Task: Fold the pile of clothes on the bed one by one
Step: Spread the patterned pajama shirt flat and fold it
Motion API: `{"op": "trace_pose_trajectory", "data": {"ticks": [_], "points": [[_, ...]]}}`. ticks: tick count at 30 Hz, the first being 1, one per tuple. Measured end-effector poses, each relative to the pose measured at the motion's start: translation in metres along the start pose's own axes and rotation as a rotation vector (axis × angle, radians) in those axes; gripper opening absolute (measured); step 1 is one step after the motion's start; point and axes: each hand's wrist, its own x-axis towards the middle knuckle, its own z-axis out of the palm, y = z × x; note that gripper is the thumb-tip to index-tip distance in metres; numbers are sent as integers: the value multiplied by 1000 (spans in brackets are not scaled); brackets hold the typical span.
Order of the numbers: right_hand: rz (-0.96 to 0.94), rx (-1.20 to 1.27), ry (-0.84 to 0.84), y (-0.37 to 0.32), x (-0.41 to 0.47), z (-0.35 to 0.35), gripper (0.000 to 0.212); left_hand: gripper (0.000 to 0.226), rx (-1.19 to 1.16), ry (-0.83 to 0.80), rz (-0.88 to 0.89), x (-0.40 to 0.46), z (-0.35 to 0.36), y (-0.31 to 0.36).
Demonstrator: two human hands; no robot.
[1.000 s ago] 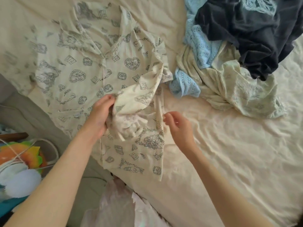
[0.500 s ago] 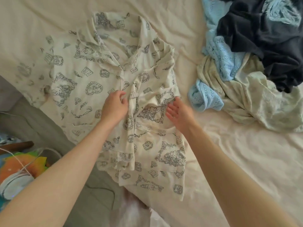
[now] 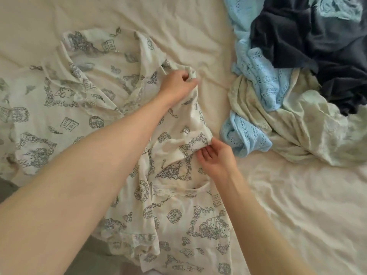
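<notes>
Handling 1 printed cream shirt (image 3: 111, 120), spread collar-up on the bed (image 3: 297, 205) near its left edge: you have your left hand (image 3: 176, 86) clenched around a bunched bit of fabric at the shirt's right shoulder, and your right hand (image 3: 215, 159) pinching the sleeve edge lower down on the same side. Item reads as thin, soft and light; it will likely wrinkle and slide on the sheet rather than hold a crease, so smooth each fold flat. Best holds look to be the shoulder seam and the sleeve hem, as you have them, not the lace trim. Remaining stock: 1 unfolded pile (image 3: 297, 80) to the right, just beside the shirt, showing a dark navy garment (image 3: 309, 38), a light blue knit (image 3: 258, 72) and a pale cloth (image 3: 309, 132).
</notes>
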Motion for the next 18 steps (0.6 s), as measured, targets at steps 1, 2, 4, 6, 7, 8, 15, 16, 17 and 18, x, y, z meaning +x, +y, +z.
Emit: {"op": "trace_pose_trajectory", "data": {"ticks": [1,2,4,6,7,8,15,16,17,18], "points": [[14,77,-14,-1,1,-3,11,35,-19,27,-6,7,2,1],[22,143,-15,-1,2,-5,14,35,-48,58,-13,13,2,2],[25,201,11,-3,6,-6,17,21,-80,90,-18,25,1,2],[8,179,53,-3,11,-3,17,26,-60,75,-16,32,0,1],[-6,161,72,-3,13,-1,17,30,-46,57,1,34,0,-1],[-20,144,84,-3,15,1,17,31,-37,47,27,35,0,-2],[-153,-71,-16,14,7,-8,26,46,7,144,131,-19,-9,-25],[-176,-132,-25,19,4,-10,29,50,98,172,132,-34,-11,-31],[-192,-192,-29,24,0,-12,29,51,197,210,121,-50,-13,-37],[-199,-246,-29,30,-4,-13,27,50,294,255,104,-68,-15,-43]]}}
